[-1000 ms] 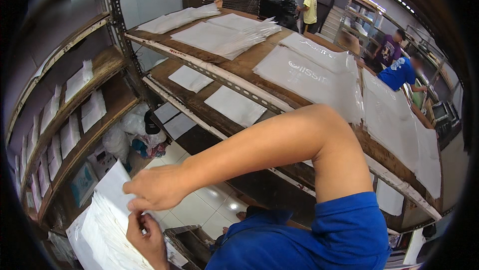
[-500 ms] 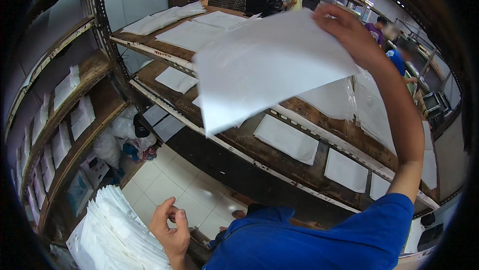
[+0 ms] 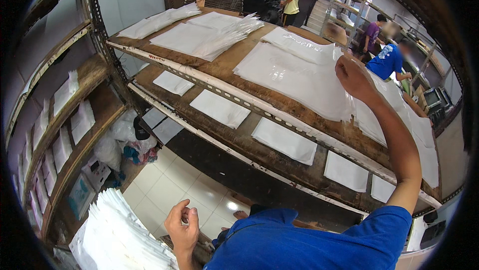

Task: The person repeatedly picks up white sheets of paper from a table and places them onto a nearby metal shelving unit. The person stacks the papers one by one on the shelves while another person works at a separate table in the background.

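Right hand point(image 3: 355, 76) is reaching up and out with its grip pressing down on the big clear plastic sheet point(image 3: 294, 78), fingers curled onto its near-right edge; can't tell if it's actually pinching or just flattening. The sheet is lying on the top shelf point(image 3: 234, 63) of the wooden rack, spreading left and away from the grip, overlapping more sheets running off to the right. I'd say the trick here is sliding the palm outward so the edge is lining up with the sheet underneath, no trapped wrinkles. Left hand point(image 3: 183, 224) is hanging low, grip loose and empty, just beside the white stack point(image 3: 117, 235). Smaller white sheets point(image 3: 283, 140) are sitting on the lower shelf below.
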Tool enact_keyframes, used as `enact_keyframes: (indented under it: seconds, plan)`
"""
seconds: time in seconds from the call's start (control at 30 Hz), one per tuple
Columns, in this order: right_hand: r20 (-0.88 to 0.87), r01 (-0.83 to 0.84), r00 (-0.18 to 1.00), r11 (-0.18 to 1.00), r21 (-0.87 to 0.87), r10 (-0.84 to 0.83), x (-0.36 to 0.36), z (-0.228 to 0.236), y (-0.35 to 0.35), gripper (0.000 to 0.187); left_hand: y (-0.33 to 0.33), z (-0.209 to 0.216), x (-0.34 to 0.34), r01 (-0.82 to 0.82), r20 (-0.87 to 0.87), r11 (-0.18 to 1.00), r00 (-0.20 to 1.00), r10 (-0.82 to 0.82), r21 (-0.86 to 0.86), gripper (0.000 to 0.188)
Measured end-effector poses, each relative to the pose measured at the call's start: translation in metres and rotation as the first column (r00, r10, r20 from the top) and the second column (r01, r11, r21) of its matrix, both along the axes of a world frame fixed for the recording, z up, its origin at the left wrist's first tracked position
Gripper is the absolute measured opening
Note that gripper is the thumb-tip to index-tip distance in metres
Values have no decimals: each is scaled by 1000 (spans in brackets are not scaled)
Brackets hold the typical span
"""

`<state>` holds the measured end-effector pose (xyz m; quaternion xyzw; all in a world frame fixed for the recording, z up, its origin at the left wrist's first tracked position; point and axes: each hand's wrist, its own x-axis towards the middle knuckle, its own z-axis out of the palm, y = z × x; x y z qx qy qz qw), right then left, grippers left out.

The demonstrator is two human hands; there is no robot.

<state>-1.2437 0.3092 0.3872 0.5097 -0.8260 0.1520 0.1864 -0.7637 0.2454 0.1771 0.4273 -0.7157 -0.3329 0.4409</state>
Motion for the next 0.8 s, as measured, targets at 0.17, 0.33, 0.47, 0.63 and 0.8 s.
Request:
enact_keyframes:
  seconds: [0.17, 0.33, 0.47, 0.63, 0.8]
  plan:
    - [-74, 62, 996, 991, 121, -54, 4, 11, 0, 23, 7, -10, 2, -33, -8, 997, 999, 34, 67, 20]
    - [-205, -141, 969, 990, 17, 142, 22, 57, -23, 24, 13, -6, 15, -62, 25, 998, 998, 62, 14, 22]
    - [-234, -445, 873, 896, -18, 428, 102, 71, -72, 24, 24, 6, 26, -139, 83, 990, 987, 138, 8, 22]
    - [-223, -721, 599, 639, 267, 769, 250, 64, -116, 9, 48, -9, 55, -225, 51, 974, 973, 227, -34, 24]
    - [-161, -876, 53, 123, 467, 986, 391, 24, -135, 17, 94, -28, 81, -500, 109, 855, 851, 514, -135, 25]
